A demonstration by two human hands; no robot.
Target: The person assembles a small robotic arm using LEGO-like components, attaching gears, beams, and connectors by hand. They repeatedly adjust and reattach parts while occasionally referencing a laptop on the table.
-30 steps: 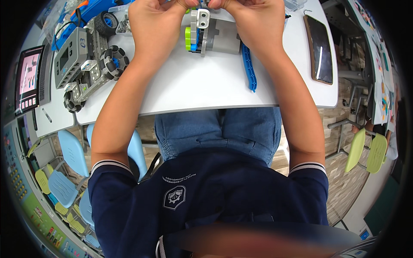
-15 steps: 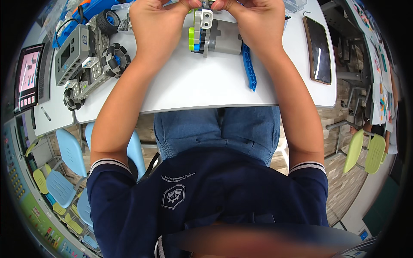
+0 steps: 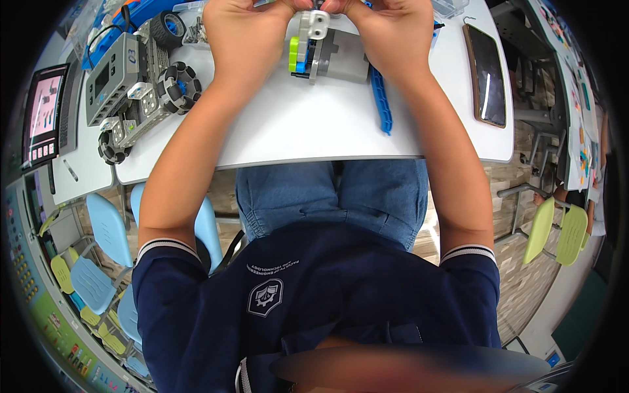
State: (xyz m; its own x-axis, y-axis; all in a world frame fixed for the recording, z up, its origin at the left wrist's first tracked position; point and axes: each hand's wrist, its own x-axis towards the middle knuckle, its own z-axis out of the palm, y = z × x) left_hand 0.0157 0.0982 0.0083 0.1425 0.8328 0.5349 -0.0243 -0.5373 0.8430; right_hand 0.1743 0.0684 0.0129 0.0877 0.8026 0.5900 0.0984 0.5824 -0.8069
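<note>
At the top edge my left hand [image 3: 246, 42] and my right hand [image 3: 394, 39] face each other, thumbs close together, their fingers partly cut off by the picture's rim. Both are closed at the upper end of a plastic building-kit assembly; the exact part pinched there is hidden. That assembly has a white angled connector [image 3: 318, 25], a lime green piece [image 3: 293, 55] and small blue bits. Behind it, a grey motor block [image 3: 342, 57] lies on the table, seemingly joined to it. Beside my right wrist rests a blue beam [image 3: 380, 105].
To the left stands a wheeled kit robot with a grey controller [image 3: 110, 78] and a black wheel [image 3: 178, 88]. Beyond it sits an open laptop [image 3: 47, 118]. A phone [image 3: 486, 75] lies on the white table [image 3: 295, 124] at right. Clear parts boxes [image 3: 452, 8] line the back.
The connector end has shifted slightly right and down, with my thumbs following. My left hand has moved a little to the right. The grip stays the same.
</note>
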